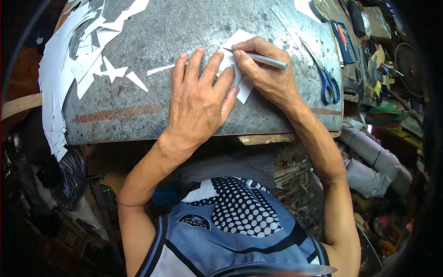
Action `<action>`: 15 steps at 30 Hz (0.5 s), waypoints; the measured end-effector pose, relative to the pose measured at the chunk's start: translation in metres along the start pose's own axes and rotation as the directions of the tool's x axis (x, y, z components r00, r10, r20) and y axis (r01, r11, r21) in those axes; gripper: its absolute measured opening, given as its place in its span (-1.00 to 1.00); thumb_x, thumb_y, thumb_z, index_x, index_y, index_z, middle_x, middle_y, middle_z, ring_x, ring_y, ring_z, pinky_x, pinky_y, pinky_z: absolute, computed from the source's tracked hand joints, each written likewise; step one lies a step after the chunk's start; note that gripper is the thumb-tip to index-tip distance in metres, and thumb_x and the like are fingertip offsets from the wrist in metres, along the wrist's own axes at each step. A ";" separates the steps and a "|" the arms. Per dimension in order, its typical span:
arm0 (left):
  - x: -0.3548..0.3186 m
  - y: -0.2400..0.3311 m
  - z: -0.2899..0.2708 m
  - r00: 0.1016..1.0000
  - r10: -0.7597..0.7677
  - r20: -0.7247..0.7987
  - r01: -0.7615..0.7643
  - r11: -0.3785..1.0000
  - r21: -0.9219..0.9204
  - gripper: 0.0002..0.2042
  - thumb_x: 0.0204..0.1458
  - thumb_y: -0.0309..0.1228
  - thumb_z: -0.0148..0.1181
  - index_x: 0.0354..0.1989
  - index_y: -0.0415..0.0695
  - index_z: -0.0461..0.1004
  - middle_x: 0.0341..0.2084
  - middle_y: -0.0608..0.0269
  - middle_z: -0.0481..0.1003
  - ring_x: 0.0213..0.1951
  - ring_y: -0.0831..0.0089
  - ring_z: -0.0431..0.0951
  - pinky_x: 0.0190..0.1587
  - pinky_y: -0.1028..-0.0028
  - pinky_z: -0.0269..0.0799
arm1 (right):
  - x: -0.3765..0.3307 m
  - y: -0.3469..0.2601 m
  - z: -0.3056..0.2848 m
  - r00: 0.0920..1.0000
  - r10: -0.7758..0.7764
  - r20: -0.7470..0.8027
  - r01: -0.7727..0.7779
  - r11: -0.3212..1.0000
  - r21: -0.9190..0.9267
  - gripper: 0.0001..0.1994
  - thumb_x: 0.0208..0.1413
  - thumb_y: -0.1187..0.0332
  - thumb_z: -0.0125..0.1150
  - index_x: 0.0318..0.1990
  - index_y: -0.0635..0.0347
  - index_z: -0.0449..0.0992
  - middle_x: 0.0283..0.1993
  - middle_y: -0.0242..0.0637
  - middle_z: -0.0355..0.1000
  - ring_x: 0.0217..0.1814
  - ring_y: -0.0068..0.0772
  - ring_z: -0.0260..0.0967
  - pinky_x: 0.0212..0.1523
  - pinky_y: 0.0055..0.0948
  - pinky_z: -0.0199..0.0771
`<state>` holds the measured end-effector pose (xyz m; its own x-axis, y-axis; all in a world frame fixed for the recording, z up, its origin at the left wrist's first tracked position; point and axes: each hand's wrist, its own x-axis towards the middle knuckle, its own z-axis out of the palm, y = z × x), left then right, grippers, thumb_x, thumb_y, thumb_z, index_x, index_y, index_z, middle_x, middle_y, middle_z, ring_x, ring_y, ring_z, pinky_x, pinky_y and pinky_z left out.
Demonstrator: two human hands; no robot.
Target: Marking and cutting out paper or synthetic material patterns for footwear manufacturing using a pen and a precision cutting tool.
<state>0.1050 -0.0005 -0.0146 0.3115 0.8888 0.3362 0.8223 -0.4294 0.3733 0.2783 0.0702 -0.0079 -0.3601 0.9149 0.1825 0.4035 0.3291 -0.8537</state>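
Note:
My left hand [199,97] lies flat with fingers spread, pressing a white paper piece [243,88] onto the scratched metal worktop [184,27]. My right hand [265,69] grips a thin silver metal tool [266,60] like a pen. Its tip touches the paper just beyond my left fingertips. Most of the paper is hidden under both hands.
White paper offcuts [110,71] lie left of my hands, and a stack of white sheets [55,92] hangs over the worktop's left edge. Blue-handled scissors [329,86] rest at the right edge. Grey rolls [376,161] and clutter fill the right side below.

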 end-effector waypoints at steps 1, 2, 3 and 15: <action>0.000 0.000 0.000 1.000 -0.001 0.000 0.001 1.000 0.000 -0.68 0.06 -0.27 0.28 -0.03 -0.12 0.55 0.13 0.03 0.42 0.25 -0.03 0.29 0.33 -0.07 0.05 | 0.000 0.000 0.000 1.000 0.001 0.002 -0.001 1.000 -0.014 -0.86 0.13 0.39 0.24 -0.27 0.30 0.60 -0.37 -0.25 0.57 -0.37 -0.47 0.55 -0.37 -0.49 0.56; 0.000 0.000 0.000 1.000 -0.002 -0.001 0.002 1.000 0.001 -0.68 0.06 -0.27 0.28 -0.03 -0.12 0.55 0.13 0.04 0.42 0.25 -0.02 0.29 0.33 -0.07 0.05 | 0.000 0.001 0.000 1.000 0.001 0.003 -0.001 1.000 -0.013 -0.86 0.13 0.39 0.24 -0.27 0.30 0.60 -0.37 -0.25 0.57 -0.37 -0.47 0.55 -0.37 -0.49 0.56; 0.000 0.000 0.000 1.000 -0.002 -0.003 0.002 1.000 0.003 -0.68 0.06 -0.27 0.28 -0.04 -0.12 0.55 0.13 0.04 0.42 0.25 -0.02 0.29 0.33 -0.07 0.05 | 0.000 0.001 0.000 1.000 -0.006 -0.002 0.006 1.000 -0.005 -0.86 0.13 0.39 0.24 -0.27 0.29 0.60 -0.37 -0.25 0.56 -0.37 -0.47 0.55 -0.37 -0.48 0.56; 0.000 -0.001 0.000 1.000 -0.003 0.008 0.003 1.000 0.009 -0.67 0.05 -0.28 0.29 -0.02 -0.12 0.54 0.13 0.06 0.42 0.25 -0.02 0.29 0.34 -0.07 0.04 | 0.002 0.002 0.001 0.999 -0.044 0.011 0.044 0.999 -0.018 -0.85 0.14 0.37 0.23 -0.28 0.28 0.59 -0.41 -0.24 0.55 -0.41 -0.44 0.54 -0.38 -0.45 0.54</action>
<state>0.1045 0.0000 -0.0146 0.3128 0.8913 0.3282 0.8273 -0.4254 0.3668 0.2777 0.0723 -0.0094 -0.3872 0.8967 0.2146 0.4023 0.3737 -0.8358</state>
